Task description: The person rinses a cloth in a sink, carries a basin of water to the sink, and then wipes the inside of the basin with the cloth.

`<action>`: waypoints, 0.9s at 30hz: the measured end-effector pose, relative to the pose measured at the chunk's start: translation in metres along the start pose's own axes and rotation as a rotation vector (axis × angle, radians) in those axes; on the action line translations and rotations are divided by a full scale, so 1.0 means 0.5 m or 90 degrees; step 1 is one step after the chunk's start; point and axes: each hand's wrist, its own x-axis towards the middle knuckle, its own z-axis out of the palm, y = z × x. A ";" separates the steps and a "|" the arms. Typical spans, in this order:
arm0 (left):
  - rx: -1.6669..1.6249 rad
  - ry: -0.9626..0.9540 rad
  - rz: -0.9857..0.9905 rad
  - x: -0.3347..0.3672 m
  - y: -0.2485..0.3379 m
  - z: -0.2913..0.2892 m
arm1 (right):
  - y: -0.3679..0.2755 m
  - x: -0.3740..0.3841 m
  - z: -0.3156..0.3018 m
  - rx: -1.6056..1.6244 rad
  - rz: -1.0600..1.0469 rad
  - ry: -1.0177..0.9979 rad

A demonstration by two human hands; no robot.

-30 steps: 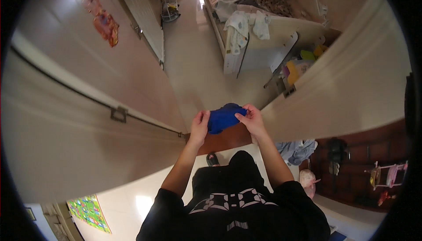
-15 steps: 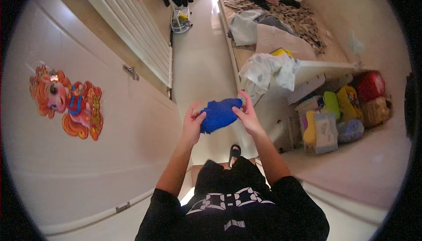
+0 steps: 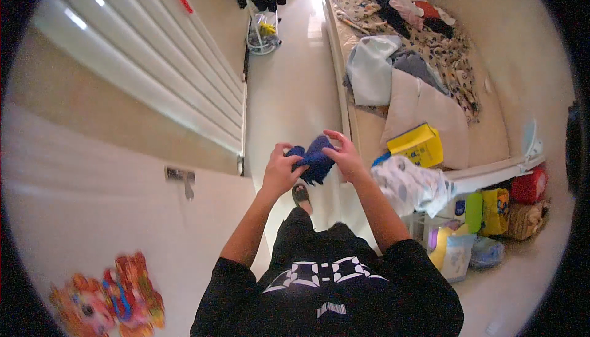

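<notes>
Around blue cloth (image 3: 315,160), left hand (image 3: 283,170) and right hand (image 3: 348,157) curled inward

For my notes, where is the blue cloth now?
In the head view, the blue cloth is near the centre, held between the left hand and right hand, left of the bed.

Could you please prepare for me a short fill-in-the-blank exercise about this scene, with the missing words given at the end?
1. The left hand and the right hand hold a cloth whose colour is ____.
2. The bed is on the person's ____ side.
3. The packet lying near the foot of the bed is mainly ____.
4. The metal door handle is on the picture's ____ side.

Missing words: blue; right; yellow; left.
</notes>
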 end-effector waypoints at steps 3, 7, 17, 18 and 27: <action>0.034 -0.012 0.086 0.167 -0.043 -0.031 | -0.047 0.121 -0.015 -0.518 -0.383 -0.001; -0.005 -0.060 0.152 0.399 -0.096 -0.062 | -0.109 0.288 -0.018 -0.478 -0.174 -0.047; -0.247 -0.167 -0.053 0.972 -0.169 -0.090 | -0.147 0.822 -0.157 -0.129 -0.118 0.056; -0.245 -0.164 -0.050 1.031 -0.179 -0.098 | -0.164 0.882 -0.164 -0.043 -0.082 0.039; -0.315 -0.115 -0.083 1.485 -0.326 -0.136 | -0.353 1.354 -0.168 0.056 0.000 0.017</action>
